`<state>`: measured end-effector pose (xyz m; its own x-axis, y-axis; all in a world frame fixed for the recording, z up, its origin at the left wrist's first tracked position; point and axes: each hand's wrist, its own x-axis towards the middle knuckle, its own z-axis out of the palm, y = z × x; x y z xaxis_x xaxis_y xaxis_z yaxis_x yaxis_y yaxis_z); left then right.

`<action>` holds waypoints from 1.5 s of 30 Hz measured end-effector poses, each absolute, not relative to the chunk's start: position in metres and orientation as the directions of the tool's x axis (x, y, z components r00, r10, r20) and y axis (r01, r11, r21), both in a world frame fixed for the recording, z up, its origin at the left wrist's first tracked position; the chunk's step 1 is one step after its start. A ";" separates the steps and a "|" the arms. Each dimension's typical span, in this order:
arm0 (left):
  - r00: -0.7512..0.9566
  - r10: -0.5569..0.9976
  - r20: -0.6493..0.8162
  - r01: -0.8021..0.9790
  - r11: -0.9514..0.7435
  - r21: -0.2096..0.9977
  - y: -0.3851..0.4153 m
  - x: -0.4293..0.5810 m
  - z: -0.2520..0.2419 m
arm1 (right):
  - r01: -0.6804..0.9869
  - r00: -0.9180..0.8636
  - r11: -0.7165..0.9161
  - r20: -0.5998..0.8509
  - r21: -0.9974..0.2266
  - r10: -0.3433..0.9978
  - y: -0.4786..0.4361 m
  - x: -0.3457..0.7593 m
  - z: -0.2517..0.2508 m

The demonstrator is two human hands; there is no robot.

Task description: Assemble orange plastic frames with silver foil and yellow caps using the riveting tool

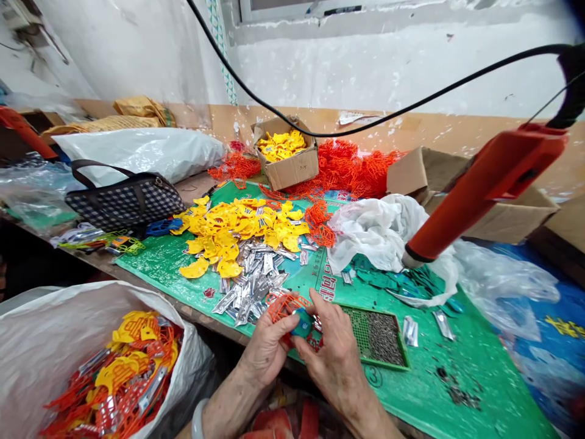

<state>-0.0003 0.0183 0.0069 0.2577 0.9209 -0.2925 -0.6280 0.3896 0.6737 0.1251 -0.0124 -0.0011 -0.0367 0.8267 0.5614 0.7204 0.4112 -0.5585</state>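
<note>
Just above the table's front edge, my left hand [265,350] grips an orange plastic lattice piece [280,305], its thumb on a small teal plastic piece [302,323] lying against the lattice. The fingers of my right hand [338,338] close on the teal piece and the lattice's right side, hiding part of both. Beyond my left hand lies a heap of shiny silver metal strips [249,289], with yellow plastic pieces [233,228] piled behind it. Beside my right hand sits a shallow green tray [387,365] of small dark screws [384,335].
An orange power screwdriver [484,192] hangs at the right on a black cable. A white sack [27,341] of assembled pieces stands at left. Behind are a cardboard box [292,171] of yellow pieces, orange lattices [351,167], a white plastic bag [365,225] and a checked handbag [123,198].
</note>
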 end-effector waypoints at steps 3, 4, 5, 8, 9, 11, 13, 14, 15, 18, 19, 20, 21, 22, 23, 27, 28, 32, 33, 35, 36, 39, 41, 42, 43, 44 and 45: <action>0.255 0.920 -0.299 -0.618 0.393 0.681 0.017 0.000 0.007 | 0.685 0.000 0.414 0.568 -0.600 0.823 -0.015 0.123 -0.007; 0.250 0.919 -0.304 -0.617 0.393 0.681 0.018 -0.001 0.008 | 0.676 0.018 0.411 0.571 -0.612 0.820 -0.016 0.122 -0.009; 0.244 0.919 -0.310 -0.618 0.394 0.681 0.018 -0.001 0.008 | 0.668 0.039 0.407 0.575 -0.623 0.817 -0.017 0.122 -0.010; 0.235 0.916 -0.325 -0.623 0.399 0.673 0.020 -0.003 0.010 | 0.656 0.096 0.397 0.592 -0.642 0.800 -0.018 0.121 -0.013; 0.232 0.915 -0.330 -0.627 0.400 0.669 0.020 -0.004 0.010 | 0.656 0.108 0.397 0.601 -0.642 0.792 -0.018 0.122 -0.013; 0.221 0.912 -0.345 -0.634 0.403 0.660 0.022 -0.004 0.010 | 0.661 0.111 0.401 0.610 -0.635 0.784 -0.018 0.122 -0.013; 0.207 0.913 -0.352 -0.633 0.399 0.663 0.022 -0.004 0.009 | 0.658 0.104 0.400 0.603 -0.638 0.791 -0.018 0.123 -0.012; 0.203 0.913 -0.354 -0.631 0.398 0.666 0.023 -0.003 0.009 | 0.653 0.101 0.398 0.595 -0.644 0.798 -0.017 0.123 -0.012; 0.201 0.912 -0.357 -0.631 0.399 0.665 0.023 -0.003 0.008 | 0.649 0.099 0.395 0.588 -0.650 0.803 -0.017 0.123 -0.013; 0.203 0.905 -0.374 -0.641 0.411 0.648 0.023 -0.002 0.007 | 0.639 0.109 0.394 0.585 -0.661 0.804 -0.016 0.122 -0.015; 0.206 0.903 -0.378 -0.644 0.416 0.642 0.023 -0.003 0.007 | 0.630 0.111 0.396 0.583 -0.668 0.805 -0.016 0.122 -0.016; 0.209 0.900 -0.382 -0.643 0.421 0.639 0.023 -0.003 0.007 | 0.616 0.114 0.400 0.579 -0.678 0.807 -0.015 0.123 -0.016; 0.214 0.897 -0.386 -0.641 0.427 0.637 0.023 -0.003 0.007 | 0.596 0.114 0.406 0.573 -0.693 0.811 -0.015 0.123 -0.016; 0.217 0.894 -0.392 -0.640 0.433 0.634 0.023 -0.004 0.008 | 0.572 0.112 0.412 0.566 -0.709 0.817 -0.015 0.123 -0.015; 0.221 0.890 -0.398 -0.639 0.441 0.630 0.023 -0.004 0.008 | 0.546 0.109 0.418 0.556 -0.726 0.824 -0.014 0.124 -0.014; 0.239 0.879 -0.412 -0.642 0.461 0.613 0.022 -0.004 0.011 | 0.488 0.101 0.429 0.538 -0.760 0.837 -0.014 0.126 -0.008; 0.241 0.879 -0.411 -0.645 0.461 0.609 0.022 -0.004 0.011 | 0.493 0.101 0.434 0.545 -0.754 0.832 -0.014 0.126 -0.007; 0.223 0.887 -0.405 -0.660 0.443 0.607 0.022 -0.001 0.010 | 0.547 0.092 0.440 0.574 -0.712 0.814 -0.014 0.127 -0.008; 0.216 0.888 -0.406 -0.660 0.439 0.610 0.021 -0.001 0.010 | 0.557 0.092 0.436 0.574 -0.707 0.814 -0.015 0.127 -0.008; 0.211 0.889 -0.406 -0.657 0.437 0.615 0.021 0.000 0.009 | 0.555 0.095 0.429 0.567 -0.713 0.818 -0.015 0.126 -0.010; 0.211 0.890 -0.404 -0.657 0.435 0.616 0.020 0.000 0.009 | 0.546 0.098 0.428 0.563 -0.720 0.821 -0.015 0.126 -0.011; 0.211 0.893 -0.397 -0.661 0.429 0.616 0.019 -0.001 0.009 | 0.522 0.103 0.427 0.552 -0.738 0.828 -0.016 0.125 -0.012; 0.211 0.895 -0.393 -0.662 0.427 0.616 0.019 -0.001 0.010 | 0.525 0.104 0.425 0.551 -0.737 0.828 -0.017 0.125 -0.014; 0.210 0.897 -0.390 -0.661 0.424 0.619 0.019 -0.001 0.010 | 0.532 0.102 0.422 0.550 -0.734 0.829 -0.017 0.125 -0.014; 0.206 0.901 -0.383 -0.660 0.417 0.625 0.019 0.000 0.011 | 0.542 0.101 0.416 0.548 -0.730 0.830 -0.018 0.124 -0.014; 0.199 0.906 -0.374 -0.659 0.406 0.633 0.019 0.000 0.011 | 0.555 0.102 0.406 0.544 -0.726 0.833 -0.018 0.124 -0.015; 0.190 0.911 -0.366 -0.657 0.395 0.642 0.019 0.000 0.011 | 0.571 0.106 0.395 0.542 -0.720 0.834 -0.019 0.123 -0.015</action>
<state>0.0004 0.0189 0.0107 0.1904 0.9111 -0.3656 -0.6570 0.3950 0.6421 0.1232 -0.0187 -0.0147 0.1060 0.8338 0.5418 0.5707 0.3952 -0.7198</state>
